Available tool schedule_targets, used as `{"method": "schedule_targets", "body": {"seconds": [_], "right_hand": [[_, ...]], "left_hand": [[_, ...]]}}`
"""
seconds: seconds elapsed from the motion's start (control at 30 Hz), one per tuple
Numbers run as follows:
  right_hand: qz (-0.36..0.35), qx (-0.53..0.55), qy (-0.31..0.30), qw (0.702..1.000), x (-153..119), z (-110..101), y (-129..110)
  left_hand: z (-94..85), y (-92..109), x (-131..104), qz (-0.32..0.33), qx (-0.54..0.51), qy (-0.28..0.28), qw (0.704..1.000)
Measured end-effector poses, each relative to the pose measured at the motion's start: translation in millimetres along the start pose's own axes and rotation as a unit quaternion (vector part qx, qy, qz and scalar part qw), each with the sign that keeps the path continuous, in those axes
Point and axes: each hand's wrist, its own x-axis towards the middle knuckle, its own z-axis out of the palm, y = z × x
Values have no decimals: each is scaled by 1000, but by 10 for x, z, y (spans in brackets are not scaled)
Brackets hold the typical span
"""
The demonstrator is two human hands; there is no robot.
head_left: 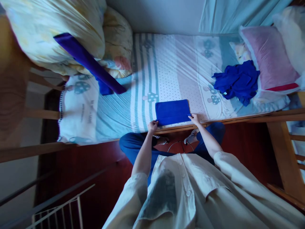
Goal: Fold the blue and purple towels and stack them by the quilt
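A blue cloth (172, 111) lies flat as a folded rectangle close to the bed's front edge. My left hand (152, 126) pinches its near left corner, while my right hand (194, 119) pinches the cloth at the right side, near the front. A crumpled heap of blue cloth (238, 81) rests farther right, beside a pink pillow. Over on the left, a long dark blue folded strip (90, 62) leans across the bundled bedding. Beneath its lower end is a smaller blue cloth piece (105, 88).
The bed (116, 111) has a striped, mushroom-patterned sheet and a wooden frame (262, 118). Bulky yellowish bedding (71, 22) is piled at the left. A pink pillow (271, 57) is at the right. A white wire rack (71, 210) stands on the floor at lower left.
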Motion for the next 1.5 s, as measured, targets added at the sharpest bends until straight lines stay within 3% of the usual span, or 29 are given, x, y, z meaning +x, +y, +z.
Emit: {"method": "schedule_targets", "body": {"seconds": [0.63,0.97,1.1,1.23,1.37,1.5], "right_hand": [[23,-3,-6,1000,81,59,52],[27,-69,16,997,-45,62,-71],[-4,-170,61,984,-301,85,-176],[-91,-257,60,960,-581,128,-302],[-145,-315,-32,937,-698,181,-404],[-139,-339,-62,929,-631,208,-428]], "left_hand": [[3,1,57,-26,-30,-8,999],[-7,12,-171,-3,-57,10,998],[10,-34,-339,55,-65,36,996],[45,-36,-450,185,1,99,978],[135,89,-459,297,87,38,950],[274,197,-398,299,142,-4,943]]}}
